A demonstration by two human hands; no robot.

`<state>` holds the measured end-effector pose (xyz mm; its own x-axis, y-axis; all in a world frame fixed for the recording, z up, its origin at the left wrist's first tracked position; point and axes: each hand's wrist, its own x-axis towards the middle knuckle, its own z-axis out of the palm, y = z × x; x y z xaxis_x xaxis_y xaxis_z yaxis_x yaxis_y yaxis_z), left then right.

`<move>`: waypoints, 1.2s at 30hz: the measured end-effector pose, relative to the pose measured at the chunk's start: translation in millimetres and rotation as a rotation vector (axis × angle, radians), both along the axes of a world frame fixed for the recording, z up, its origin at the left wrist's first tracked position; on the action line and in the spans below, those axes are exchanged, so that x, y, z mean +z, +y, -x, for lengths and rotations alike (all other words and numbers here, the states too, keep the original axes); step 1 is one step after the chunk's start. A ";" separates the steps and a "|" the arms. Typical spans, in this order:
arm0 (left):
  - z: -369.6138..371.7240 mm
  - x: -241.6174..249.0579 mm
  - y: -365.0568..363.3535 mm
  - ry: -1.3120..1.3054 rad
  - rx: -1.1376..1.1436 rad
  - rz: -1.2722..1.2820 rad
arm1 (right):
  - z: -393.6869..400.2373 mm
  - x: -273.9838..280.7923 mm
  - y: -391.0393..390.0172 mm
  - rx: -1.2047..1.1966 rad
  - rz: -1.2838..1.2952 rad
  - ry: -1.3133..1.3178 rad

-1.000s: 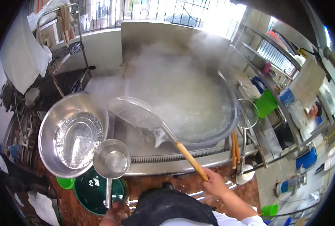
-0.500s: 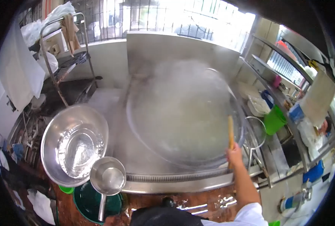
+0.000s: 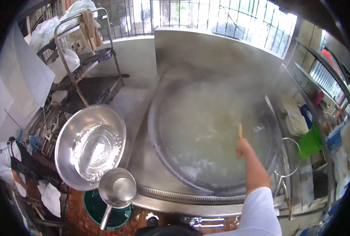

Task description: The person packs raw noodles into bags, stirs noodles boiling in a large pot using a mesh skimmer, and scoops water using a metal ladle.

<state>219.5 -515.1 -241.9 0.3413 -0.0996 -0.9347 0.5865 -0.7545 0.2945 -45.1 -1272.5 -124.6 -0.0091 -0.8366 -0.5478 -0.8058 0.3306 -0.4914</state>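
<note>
Left hand is lying out of view, so whether it is open or closed cannot be told. At the left, a wide metal basin [image 3: 76, 133] is leaning with its shiny inside facing the camera; thin-walled and smooth, it is probably light when empty but slippery when wet, best taken by opposite sides of the rim. Just beside its lower right edge, a saucepan [image 3: 124, 190] is showing above a dark green tub [image 3: 93, 204], its straight handle [image 3: 106, 217] pointing down and offering the natural hold. In the middle, a big round pan [image 3: 170, 172] of cloudy, steaming liquid is sitting in the steel worktop [image 3: 141, 167]; it is looking far too heavy and hot to grasp. Over the pan's right half, the right hand [image 3: 242, 148] is closing firmly around a wooden handle [image 3: 240, 131]. Wood like this is probably stiff and light, though steam may be making it slick, so a full fist is suiting it; whatever is at its far end is not showing. Farther right, a bright green bucket [image 3: 310, 143] is standing.
</note>
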 end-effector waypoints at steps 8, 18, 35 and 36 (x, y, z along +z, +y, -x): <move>-11.3 -6.1 -4.5 -0.003 -0.043 0.032 | -57.0 20.8 72.9 0.433 -0.074 -0.056; -45.1 -37.0 2.0 0.003 -0.153 0.085 | -74.1 10.5 184.1 0.025 -0.467 -0.913; -101.0 -172.0 104.1 0.181 -0.494 -0.043 | 30.1 68.2 507.9 -0.135 -0.390 -0.869; -103.7 -169.3 95.0 0.170 -0.539 0.005 | 39.5 58.6 523.1 -0.145 -0.349 -0.841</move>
